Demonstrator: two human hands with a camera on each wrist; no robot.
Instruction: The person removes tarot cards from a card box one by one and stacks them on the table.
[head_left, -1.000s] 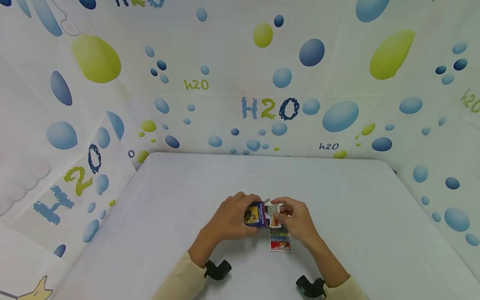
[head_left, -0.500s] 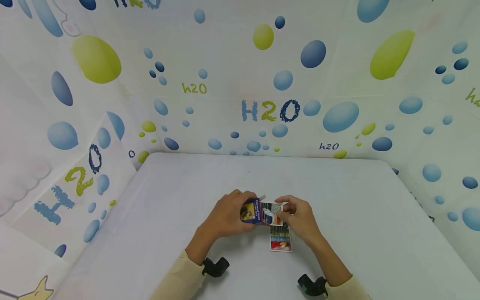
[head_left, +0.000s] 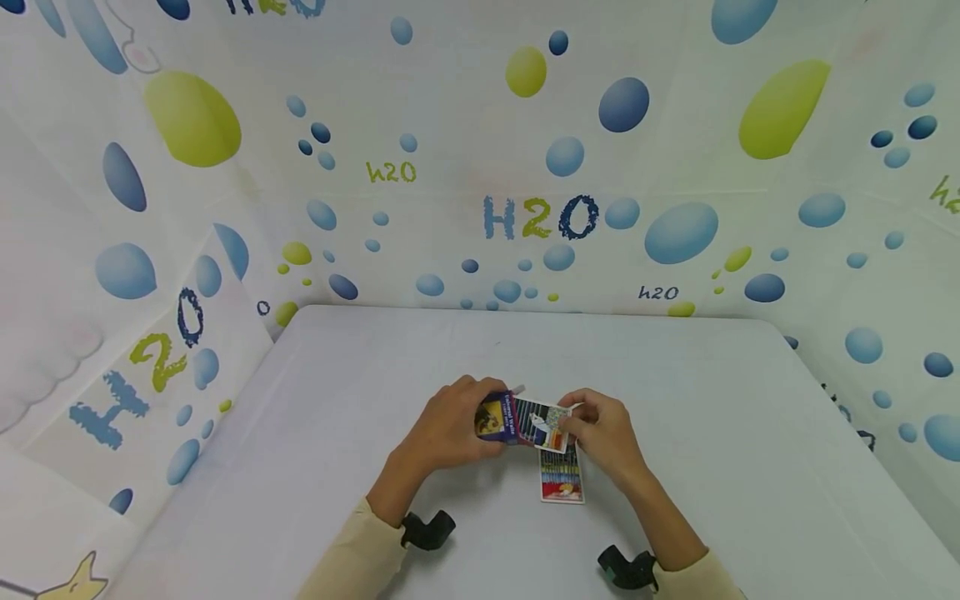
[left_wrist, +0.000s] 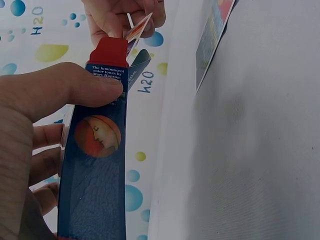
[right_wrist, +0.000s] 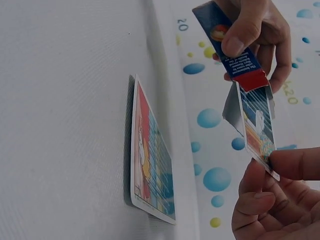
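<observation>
My left hand grips a small dark blue card box, thumb across its narrow side in the left wrist view. The box's end stands open, with a red flap and a greyish side flap sticking out. A picture card with white edges and dark stripes juts partway out of that end. Thumb and fingers of my right hand pinch the card's outer end. Below it, another picture card in red, yellow and blue lies face up on the table. Whatever else the box holds is hidden.
The white table reaches back to a white backdrop printed with blue and green ovals and "H2O" lettering. Black wrist devices sit at both cuffs of the cream sleeves.
The box in my left hand has shifted left and slightly up, away from my right hand. More of the pinched card shows outside the box, and it now slants down to the right.
</observation>
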